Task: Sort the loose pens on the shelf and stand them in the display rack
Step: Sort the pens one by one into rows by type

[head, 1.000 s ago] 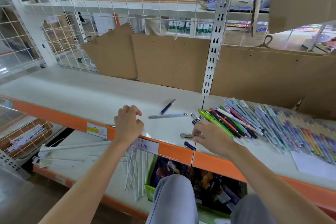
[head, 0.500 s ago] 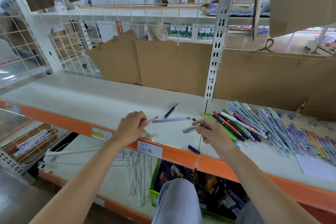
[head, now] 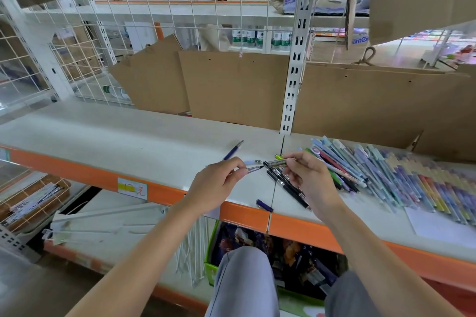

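Note:
Above the white shelf (head: 108,136), my left hand (head: 216,185) pinches a thin pen part (head: 255,169) with a pointed tip. My right hand (head: 309,175) pinches a clear pen barrel (head: 277,163), its end almost meeting that tip. A pale blue pen (head: 251,162) lies on the shelf just behind them. A dark blue pen (head: 233,150) lies further back. A small blue cap (head: 264,205) sits near the shelf's front edge. Several black pens (head: 288,188) and a big spread of coloured pens (head: 386,177) lie to the right. No display rack shows.
Cardboard sheets (head: 231,85) lean against the wire grid at the shelf's back, beside a slotted metal upright (head: 293,72). White paper (head: 443,226) lies at the right front. Below sit a green bin (head: 213,260), white rails (head: 103,224) and a wire basket (head: 31,198). A person stands behind the grid.
My left hand left the shelf edge and picked up a thin pen part. My right hand lifted the clear barrel. Both pieces have come together above the shelf.

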